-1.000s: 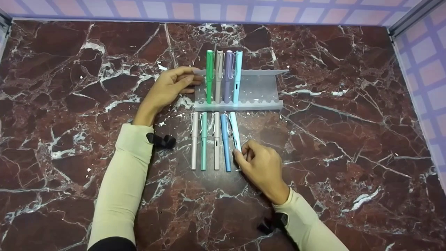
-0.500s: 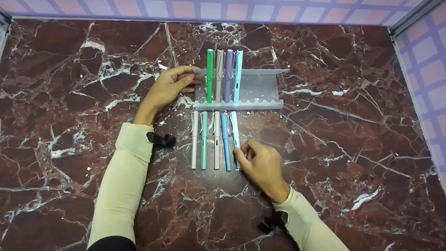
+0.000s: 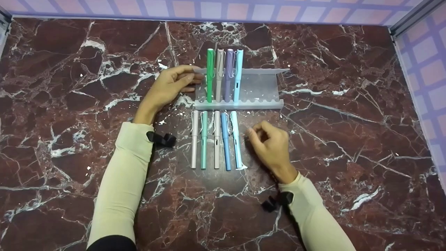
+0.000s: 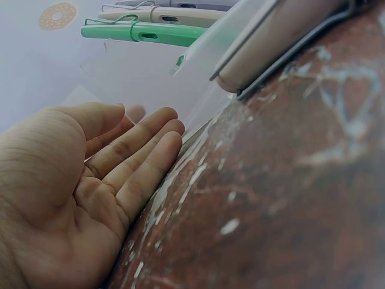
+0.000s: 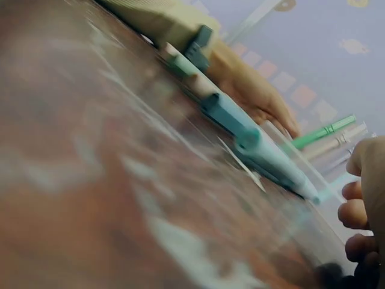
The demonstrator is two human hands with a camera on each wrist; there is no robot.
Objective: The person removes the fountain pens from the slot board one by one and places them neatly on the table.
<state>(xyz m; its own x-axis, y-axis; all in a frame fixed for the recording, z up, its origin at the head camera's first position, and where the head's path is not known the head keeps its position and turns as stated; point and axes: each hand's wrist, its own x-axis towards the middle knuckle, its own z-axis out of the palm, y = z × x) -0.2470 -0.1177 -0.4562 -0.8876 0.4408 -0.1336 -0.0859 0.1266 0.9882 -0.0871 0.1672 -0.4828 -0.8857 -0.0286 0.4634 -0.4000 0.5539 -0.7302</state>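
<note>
A clear pen rack (image 3: 259, 87) with notched rails holds several capped pens: a green pen (image 3: 209, 75), a taupe pen (image 3: 219, 78), a purple pen (image 3: 228, 78) and a light-blue pen (image 3: 238, 78). At its left side my left hand (image 3: 170, 85) rests with fingers extended, fingertips against the edge. In front lie a pale pink pen (image 3: 194, 141), a mint-green pen (image 3: 204, 141), a beige pen (image 3: 216, 146), a blue pen (image 3: 225, 143) and a pale turquoise pen (image 3: 236, 141). Right of these my right hand (image 3: 271, 146) hovers, fingers loosely curled and holding nothing.
The red-brown marbled table (image 3: 348, 146) extends on every side. A checked lilac wall (image 3: 223, 12) closes off the back, another the right. Black wrist cameras (image 3: 163, 140) sit on both sleeved forearms.
My right hand has let go of the pale turquoise pen and moved up and right, away from it. That pen now lies alongside the blue one. My left hand has stayed put.
</note>
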